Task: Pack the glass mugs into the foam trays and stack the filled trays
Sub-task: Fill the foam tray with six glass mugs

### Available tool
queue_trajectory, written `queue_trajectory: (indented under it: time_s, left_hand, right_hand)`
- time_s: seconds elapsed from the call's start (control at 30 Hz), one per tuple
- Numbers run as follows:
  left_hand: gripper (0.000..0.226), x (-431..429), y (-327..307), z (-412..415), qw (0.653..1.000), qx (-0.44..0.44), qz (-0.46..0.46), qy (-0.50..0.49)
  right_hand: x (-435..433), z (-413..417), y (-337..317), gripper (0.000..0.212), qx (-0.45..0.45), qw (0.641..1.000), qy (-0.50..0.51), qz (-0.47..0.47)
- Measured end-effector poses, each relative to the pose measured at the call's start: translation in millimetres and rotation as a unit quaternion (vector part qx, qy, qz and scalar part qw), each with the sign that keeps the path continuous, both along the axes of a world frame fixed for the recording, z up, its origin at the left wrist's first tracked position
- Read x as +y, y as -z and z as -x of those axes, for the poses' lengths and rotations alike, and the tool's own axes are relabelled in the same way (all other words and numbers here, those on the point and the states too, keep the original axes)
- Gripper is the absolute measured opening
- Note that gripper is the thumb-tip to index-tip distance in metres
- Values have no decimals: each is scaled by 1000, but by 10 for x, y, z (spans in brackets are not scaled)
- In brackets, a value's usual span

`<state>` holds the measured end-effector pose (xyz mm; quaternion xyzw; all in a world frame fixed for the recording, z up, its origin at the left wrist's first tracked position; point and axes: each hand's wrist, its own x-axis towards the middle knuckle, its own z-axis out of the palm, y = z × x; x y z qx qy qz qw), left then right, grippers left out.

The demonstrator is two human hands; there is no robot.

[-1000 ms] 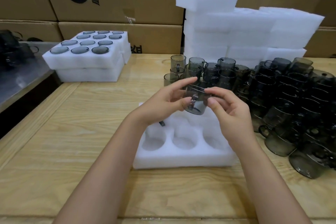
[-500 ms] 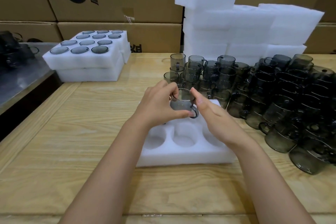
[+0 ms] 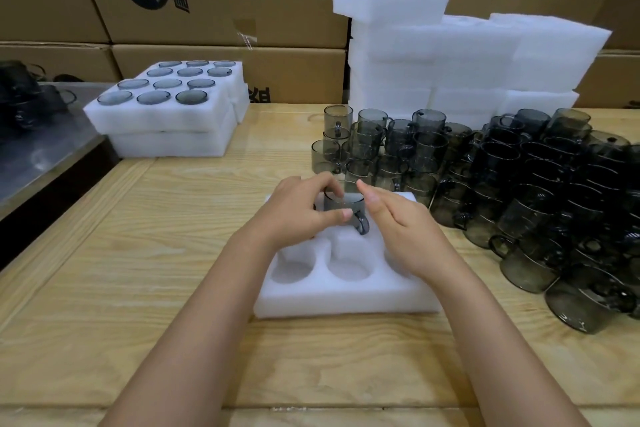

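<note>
Current tray barely started. Left hand (image 3: 298, 215) grips one glass mug (image 3: 343, 204) at rim and side, over a back-row pocket of the foam tray (image 3: 346, 298). Right hand (image 3: 398, 229) is open, fingers straight, just beside the handle. Front pockets unfilled. Stacked trays (image 3: 166, 121) far left, top one full. Many loose mugs (image 3: 519, 184) on the surface (image 3: 173, 253) remain, crowding the tray's far-right corner. Spare foam (image 3: 467, 62) behind.

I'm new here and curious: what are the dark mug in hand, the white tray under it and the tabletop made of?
Mug: apparently smoky tinted glass, glossy; the tray shows through it. Tray: looks like white foam, matte and fuzzy, with rounded pockets. Tabletop: pale wood with visible grain, perhaps only veneer.
</note>
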<state>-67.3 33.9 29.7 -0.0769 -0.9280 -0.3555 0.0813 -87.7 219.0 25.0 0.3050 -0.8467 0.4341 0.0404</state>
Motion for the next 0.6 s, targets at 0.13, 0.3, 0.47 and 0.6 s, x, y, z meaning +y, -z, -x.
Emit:
queue_trajectory:
  time_s: [0.13,0.3,0.47,0.6]
  left_hand:
    - [36,103,-97,34,994,20,-86,-59]
    - [38,216,-106,214,962,-24,203,-183]
    - [41,239,-6,125,933,-131,284,-177]
    - [46,286,-91,158,909,-208,321,-164]
  right_hand:
    - [-89,117,-127,37,29,999,36,22]
    - [-430,408,-149,46,43,980,24,-195]
    - [-390,430,85,54,18,955,-36,-293]
    - [-383,455,54,63,-18,945,-46,-323]
